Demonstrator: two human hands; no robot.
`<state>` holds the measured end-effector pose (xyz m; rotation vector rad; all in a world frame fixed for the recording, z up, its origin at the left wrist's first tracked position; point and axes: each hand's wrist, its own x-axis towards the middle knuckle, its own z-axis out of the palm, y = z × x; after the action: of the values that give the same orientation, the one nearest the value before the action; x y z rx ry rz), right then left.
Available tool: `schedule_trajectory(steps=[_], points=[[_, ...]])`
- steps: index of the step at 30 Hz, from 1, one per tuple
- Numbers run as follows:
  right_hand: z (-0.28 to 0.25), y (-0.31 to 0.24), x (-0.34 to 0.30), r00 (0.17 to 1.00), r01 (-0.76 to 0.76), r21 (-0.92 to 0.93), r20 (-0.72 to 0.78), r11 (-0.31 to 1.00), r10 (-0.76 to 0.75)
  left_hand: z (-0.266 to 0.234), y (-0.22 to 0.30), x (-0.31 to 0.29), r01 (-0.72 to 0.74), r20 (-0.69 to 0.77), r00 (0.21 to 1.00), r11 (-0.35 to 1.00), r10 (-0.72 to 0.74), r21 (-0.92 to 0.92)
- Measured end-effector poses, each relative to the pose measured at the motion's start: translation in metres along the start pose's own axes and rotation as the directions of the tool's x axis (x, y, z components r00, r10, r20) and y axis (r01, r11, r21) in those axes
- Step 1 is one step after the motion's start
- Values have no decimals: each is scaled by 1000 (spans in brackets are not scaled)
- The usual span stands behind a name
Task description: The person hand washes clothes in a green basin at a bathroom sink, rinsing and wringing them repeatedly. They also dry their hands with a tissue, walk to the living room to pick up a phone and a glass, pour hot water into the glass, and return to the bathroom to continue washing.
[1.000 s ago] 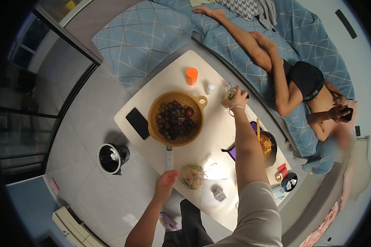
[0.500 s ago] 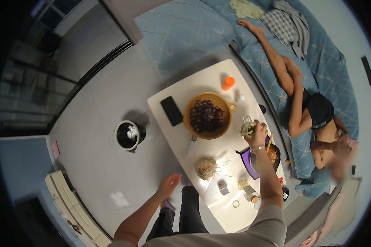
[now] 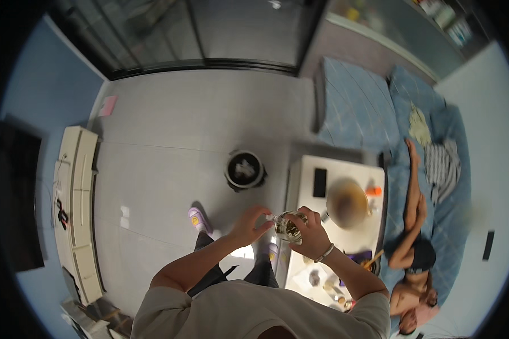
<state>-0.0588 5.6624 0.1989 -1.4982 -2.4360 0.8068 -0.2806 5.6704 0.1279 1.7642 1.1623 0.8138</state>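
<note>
Fingers of the right hand are curled firmly round a clear glass jug, a pale bracelet on that wrist! Over comes the left hand, thumb and forefinger parted in a loose curve right at the jug's left side; whether they touch the glass, I cannot tell. Up in front of the body the jug hangs, tilted, something greenish inside, seen against the left edge of the white table. On that tabletop: a black phone, a round tan bowl gone to blur, an orange container just beside it. Down on the grey floor, a lined bin; off to the right, another person lies on blue bedding.
</note>
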Motion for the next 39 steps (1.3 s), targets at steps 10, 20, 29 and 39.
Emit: schedule_trajectory(steps=[10, 20, 29, 39], points=[[17, -244, 303, 901, 391, 108, 157, 914, -404, -325, -98, -14, 218, -179, 948, 946, -263, -239], [-13, -258, 552, 881, 424, 342, 61, 839, -470, -505, -169, 139, 329, -210, 869, 841, -447, -429], [-115, -158, 820, 903, 410, 513, -112, 754, -415, -615, -200, 414, 224, -376, 769, 769, -517, -599], [-268, 12, 1113, 945, 327, 706, -258, 629, -202, -706, -245, 814, 155, -198, 905, 727, -376, -669]])
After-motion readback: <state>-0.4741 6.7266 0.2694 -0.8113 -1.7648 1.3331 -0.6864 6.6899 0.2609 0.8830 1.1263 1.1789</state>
